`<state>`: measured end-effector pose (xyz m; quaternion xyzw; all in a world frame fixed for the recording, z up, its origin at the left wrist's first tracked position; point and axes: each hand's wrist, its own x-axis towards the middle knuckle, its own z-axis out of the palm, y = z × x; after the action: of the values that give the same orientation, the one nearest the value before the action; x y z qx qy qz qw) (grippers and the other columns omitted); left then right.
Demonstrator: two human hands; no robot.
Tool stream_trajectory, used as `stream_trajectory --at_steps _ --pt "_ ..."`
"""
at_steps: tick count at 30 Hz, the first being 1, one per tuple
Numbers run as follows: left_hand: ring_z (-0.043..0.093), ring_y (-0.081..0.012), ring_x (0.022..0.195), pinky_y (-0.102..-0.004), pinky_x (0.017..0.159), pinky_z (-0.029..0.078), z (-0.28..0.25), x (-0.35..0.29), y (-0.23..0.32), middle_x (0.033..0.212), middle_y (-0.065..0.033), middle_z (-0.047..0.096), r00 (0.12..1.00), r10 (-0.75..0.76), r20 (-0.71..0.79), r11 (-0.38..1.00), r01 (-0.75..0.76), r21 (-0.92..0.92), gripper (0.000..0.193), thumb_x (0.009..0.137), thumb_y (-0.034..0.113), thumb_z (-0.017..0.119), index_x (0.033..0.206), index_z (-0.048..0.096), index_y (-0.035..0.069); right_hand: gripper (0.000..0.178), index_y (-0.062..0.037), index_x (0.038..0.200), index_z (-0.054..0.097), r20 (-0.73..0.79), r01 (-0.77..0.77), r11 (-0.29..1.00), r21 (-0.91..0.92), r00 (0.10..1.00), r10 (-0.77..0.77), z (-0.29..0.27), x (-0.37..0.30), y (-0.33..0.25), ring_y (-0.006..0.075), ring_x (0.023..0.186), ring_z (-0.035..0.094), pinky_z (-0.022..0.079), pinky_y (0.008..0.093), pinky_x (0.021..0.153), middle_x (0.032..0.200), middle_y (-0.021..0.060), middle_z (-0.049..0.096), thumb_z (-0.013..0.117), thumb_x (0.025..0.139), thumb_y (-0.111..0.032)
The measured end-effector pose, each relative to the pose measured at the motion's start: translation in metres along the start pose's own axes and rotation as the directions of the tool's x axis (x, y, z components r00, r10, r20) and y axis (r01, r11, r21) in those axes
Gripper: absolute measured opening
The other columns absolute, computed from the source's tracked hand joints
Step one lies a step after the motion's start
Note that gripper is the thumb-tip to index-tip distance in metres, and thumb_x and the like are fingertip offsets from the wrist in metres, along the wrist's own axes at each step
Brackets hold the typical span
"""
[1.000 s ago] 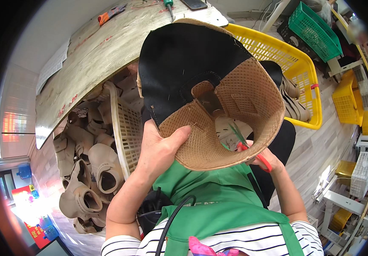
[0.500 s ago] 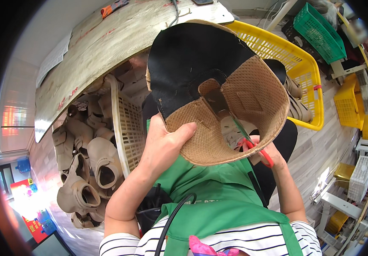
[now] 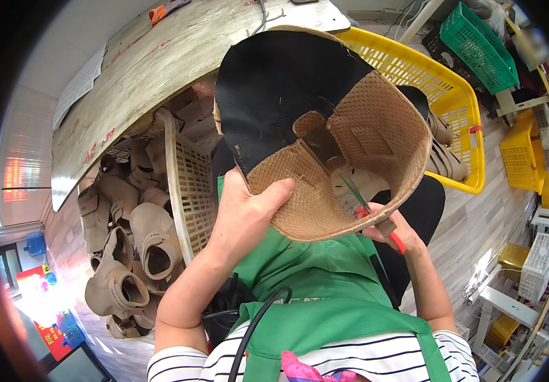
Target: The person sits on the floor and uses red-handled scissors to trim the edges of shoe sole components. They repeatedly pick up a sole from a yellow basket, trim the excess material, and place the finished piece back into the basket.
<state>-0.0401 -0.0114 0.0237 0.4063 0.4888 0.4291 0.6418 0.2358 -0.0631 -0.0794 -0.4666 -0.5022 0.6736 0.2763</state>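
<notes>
One tan shoe upper (image 3: 351, 159) sits pinched in my left hand (image 3: 246, 216) mid-frame; my right hand (image 3: 392, 232) grips red snips (image 3: 376, 219), trimming unfinished, many uppers (image 3: 128, 242) waiting lower left.

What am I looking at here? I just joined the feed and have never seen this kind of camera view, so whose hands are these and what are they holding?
This is a fisheye camera worn on a person's head, looking down, so straight edges bend and the forearms enter from below. There is no machine, only bare hands. The left hand grips the edge of a tan shoe upper with a black lining, held up over the lap and a green apron. The right hand sits partly hidden under it and holds small red-handled snips. To the person's left, a cream basket holds many finished tan shoes. Ahead lies a wooden tabletop, and a yellow crate stands at right.
</notes>
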Motion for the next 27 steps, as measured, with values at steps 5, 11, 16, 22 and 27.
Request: stream_trajectory --at_steps 5,11,16,22,27 --pt "0.062 -0.0123 0.082 -0.0274 0.071 0.051 -0.002 0.002 -0.002 0.094 -0.0084 0.066 1.000 -0.015 -0.002 1.000 0.015 -0.011 0.022 0.082 0.004 0.061 0.102 0.061 -0.006 0.024 0.0006 0.091 0.058 -0.025 -0.048 0.998 0.037 0.998 0.049 -0.008 0.002 0.004 0.0095 0.078 0.055 0.046 0.0246 0.068 0.082 0.0026 0.057 0.072 0.075 -0.011" --pt "0.062 -0.0125 0.081 -0.0275 0.071 0.051 0.000 0.002 -0.003 0.094 -0.0087 0.066 1.000 -0.019 0.004 1.000 0.020 -0.011 0.020 0.082 0.003 0.061 0.100 0.061 -0.006 0.018 0.0002 0.079 0.058 -0.053 0.010 1.000 -0.013 0.999 -0.010 -0.008 0.003 0.007 0.0078 0.067 0.053 0.044 0.0247 0.060 0.072 0.0002 0.057 0.072 0.075 -0.010" --pt "0.062 -0.0119 0.080 -0.0269 0.071 0.051 -0.002 0.003 -0.004 0.095 -0.0086 0.066 0.999 -0.025 -0.031 1.000 0.024 -0.011 0.022 0.082 0.004 0.061 0.101 0.061 -0.006 0.010 -0.0011 0.078 0.058 0.031 -0.007 1.000 0.028 1.000 0.006 -0.016 -0.003 0.010 0.0054 0.064 0.051 0.043 0.0230 0.058 0.071 -0.0017 0.057 0.067 0.076 -0.004" --pt "0.064 -0.0163 0.080 -0.0292 0.073 0.051 -0.014 0.023 -0.011 0.094 -0.0119 0.068 0.981 0.178 -0.073 0.928 -0.142 0.344 0.025 0.081 0.005 0.058 0.103 0.062 -0.008 0.015 0.0003 0.086 0.060 -0.615 -0.196 0.874 -0.444 0.777 -0.138 -0.034 -0.019 -0.010 0.0060 0.063 0.049 0.043 0.0223 0.060 0.069 0.0012 0.055 0.065 0.073 -0.003" --pt "0.062 -0.0142 0.079 -0.0284 0.076 0.049 -0.004 0.064 -0.033 0.088 -0.0086 0.067 0.988 -0.047 0.146 0.800 -0.050 0.598 0.028 0.074 0.003 0.055 0.100 0.063 -0.006 0.036 -0.0002 0.093 0.060 -0.169 0.334 0.550 -0.765 0.720 -0.673 0.021 -0.011 -0.065 0.0274 0.087 0.063 0.050 0.0356 0.078 0.096 0.0129 0.065 0.068 0.059 0.003"
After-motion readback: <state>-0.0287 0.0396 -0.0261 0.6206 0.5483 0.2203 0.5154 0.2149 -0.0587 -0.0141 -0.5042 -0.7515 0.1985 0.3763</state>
